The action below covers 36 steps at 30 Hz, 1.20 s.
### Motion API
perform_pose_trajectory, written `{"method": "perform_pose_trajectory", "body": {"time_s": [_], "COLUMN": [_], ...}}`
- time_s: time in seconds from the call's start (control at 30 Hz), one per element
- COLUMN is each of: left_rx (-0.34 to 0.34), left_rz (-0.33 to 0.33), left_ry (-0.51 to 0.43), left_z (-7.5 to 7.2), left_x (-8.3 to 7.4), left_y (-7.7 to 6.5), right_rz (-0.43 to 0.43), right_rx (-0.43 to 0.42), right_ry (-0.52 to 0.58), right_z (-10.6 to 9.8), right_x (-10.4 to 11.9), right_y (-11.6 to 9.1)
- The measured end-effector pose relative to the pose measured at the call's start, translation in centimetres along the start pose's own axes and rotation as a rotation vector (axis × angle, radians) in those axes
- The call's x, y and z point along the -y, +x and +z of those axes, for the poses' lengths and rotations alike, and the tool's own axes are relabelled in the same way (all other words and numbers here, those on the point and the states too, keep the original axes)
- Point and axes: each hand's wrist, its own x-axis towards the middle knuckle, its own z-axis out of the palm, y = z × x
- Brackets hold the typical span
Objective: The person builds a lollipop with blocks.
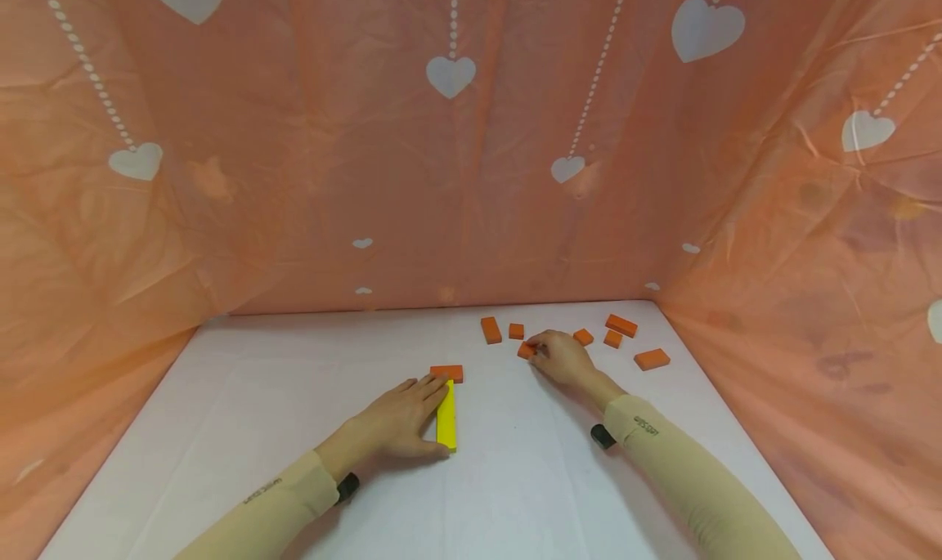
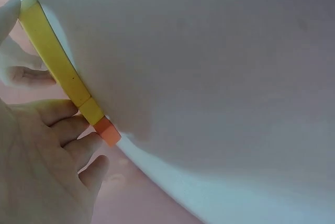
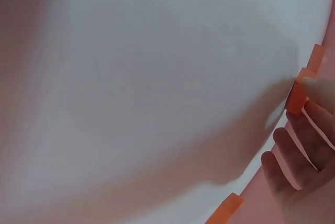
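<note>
My left hand (image 1: 397, 419) lies with fingers stretched along the left side of a yellow bar (image 1: 446, 421), its thumb at the near end. A seam near the far end marks off a short yellow block (image 2: 91, 111) in the left wrist view. Crosswise at that end sits an orange rectangular block (image 1: 452, 374), the fingertips right by it. Farther right, my right hand (image 1: 565, 360) pinches a small orange block (image 1: 526, 351) between thumb and index finger. Its other fingers spread apart in the right wrist view, where the pinched block (image 3: 297, 98) stands tilted.
Several more orange blocks lie at the back of the white table (image 1: 515, 495): a longer one (image 1: 491, 330) and a small one (image 1: 516, 331) left of the right hand, others such as the rectangular block (image 1: 652, 359) to its right. A pink heart-print curtain (image 1: 412, 176) encloses the back and sides.
</note>
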Motion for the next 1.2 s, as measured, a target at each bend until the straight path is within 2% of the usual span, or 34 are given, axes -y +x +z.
{"method": "perform_pose_trajectory", "body": {"time_s": [0.43, 0.83, 1.03, 1.2], "left_rx": [-0.006, 0.011, 0.003, -0.007], "left_rz": [0.011, -0.011, 0.002, 0.012], "left_ry": [-0.011, -0.027, -0.034, -0.028], "left_z": [0.1, -0.3, -0.3, -0.2], "left_x": [0.1, 0.0, 0.2, 0.3], "left_y": [-0.1, 0.1, 0.1, 0.2], "right_rz": [-0.008, -0.036, -0.050, -0.098], "right_rx": [-0.035, -0.055, -0.016, 0.011], "right_ry": [0.055, 0.137, 0.177, 0.182], "right_z": [0.3, 1.6, 2.7, 3.6], "right_x": [1.2, 5.1, 7.1, 8.5], "right_y": [0.3, 2.0, 2.8, 3.4]}}
